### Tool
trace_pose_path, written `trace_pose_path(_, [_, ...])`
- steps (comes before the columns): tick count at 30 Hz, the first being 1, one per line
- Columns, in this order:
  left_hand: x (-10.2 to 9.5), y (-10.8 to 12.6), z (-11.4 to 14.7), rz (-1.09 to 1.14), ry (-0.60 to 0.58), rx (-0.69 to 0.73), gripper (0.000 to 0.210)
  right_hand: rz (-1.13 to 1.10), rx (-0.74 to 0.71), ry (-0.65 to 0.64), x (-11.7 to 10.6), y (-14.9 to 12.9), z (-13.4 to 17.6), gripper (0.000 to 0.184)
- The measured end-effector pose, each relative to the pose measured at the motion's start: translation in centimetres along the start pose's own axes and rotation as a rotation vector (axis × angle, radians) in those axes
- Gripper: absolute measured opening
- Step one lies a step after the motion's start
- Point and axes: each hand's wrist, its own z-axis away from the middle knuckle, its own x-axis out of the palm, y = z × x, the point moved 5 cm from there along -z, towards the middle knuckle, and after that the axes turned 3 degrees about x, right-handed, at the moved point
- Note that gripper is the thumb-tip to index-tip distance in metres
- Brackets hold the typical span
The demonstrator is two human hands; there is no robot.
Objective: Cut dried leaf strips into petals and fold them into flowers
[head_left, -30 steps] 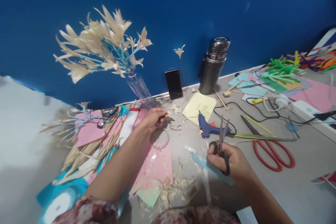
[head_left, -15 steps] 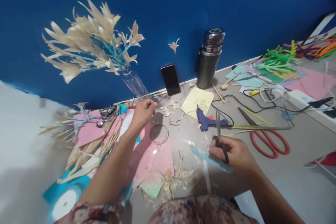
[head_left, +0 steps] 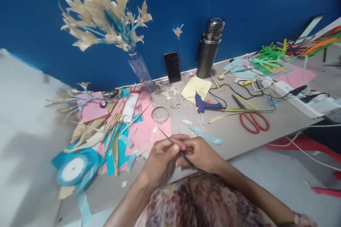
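My left hand (head_left: 165, 154) and my right hand (head_left: 198, 152) meet close to my body at the table's front edge. The right hand is closed on small dark scissors (head_left: 164, 133), whose thin blades point up and left past the left fingers; most of the handle is hidden. The left thumb and fingers are pinched together against the right fingers, and what they hold is too small or too hidden to make out. Beyond the hands are a ring-shaped roll of tape (head_left: 167, 115) and a strip of light blue ribbon (head_left: 206, 135).
Dried-leaf flowers (head_left: 106, 25) stand in a clear vase (head_left: 142, 72) by the blue wall. Also on the table are a phone (head_left: 172, 66), a flask (head_left: 210, 51), a blue glue gun (head_left: 205, 104), red-handled scissors (head_left: 254, 122), a power strip (head_left: 295, 99) and a ribbon spool (head_left: 74, 167).
My left hand has come back from beside the vase toward my body. My right hand has moved left with the small scissors, and the two hands now touch. The view has shifted slightly.
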Motion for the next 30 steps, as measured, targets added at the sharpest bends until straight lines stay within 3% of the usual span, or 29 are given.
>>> trace_pose_path(6, [0.2,-0.3,2.2,0.119,-0.046,-0.032,0.03,-0.029,-0.076,-0.106,1.2,0.5,1.6,0.024])
trace_pose_path(11, [1.2,-1.2,3.7,0.133,-0.067,-0.067,0.031,-0.183,-0.071,-0.255,2.0,2.0,2.9,0.046])
trace_pose_path(15, [1.1,-2.3,5.2,0.148,-0.082,-0.046,0.03,-0.187,-0.045,-0.343,2.8,3.0,3.7,0.051])
trace_pose_path(17, [0.8,-2.9,6.0,0.156,-0.064,-0.014,0.028,-0.09,-0.089,-0.287,3.0,3.2,4.2,0.05])
trace_pose_path(20, [0.5,-3.7,7.0,0.154,-0.026,0.02,0.026,0.128,-0.168,-0.067,2.9,3.5,4.9,0.039])
trace_pose_path(26, [1.7,-5.1,6.9,0.156,0.06,0.025,0.031,0.319,-0.177,0.266,2.2,5.0,6.1,0.035])
trace_pose_path(28, [2.2,-5.6,6.7,0.207,0.098,0.015,0.035,0.394,-0.176,0.297,1.9,4.8,6.4,0.036])
trace_pose_path(30, [2.6,-5.8,6.7,0.245,0.108,0.013,0.036,0.408,-0.147,0.236,1.6,4.6,6.7,0.037])
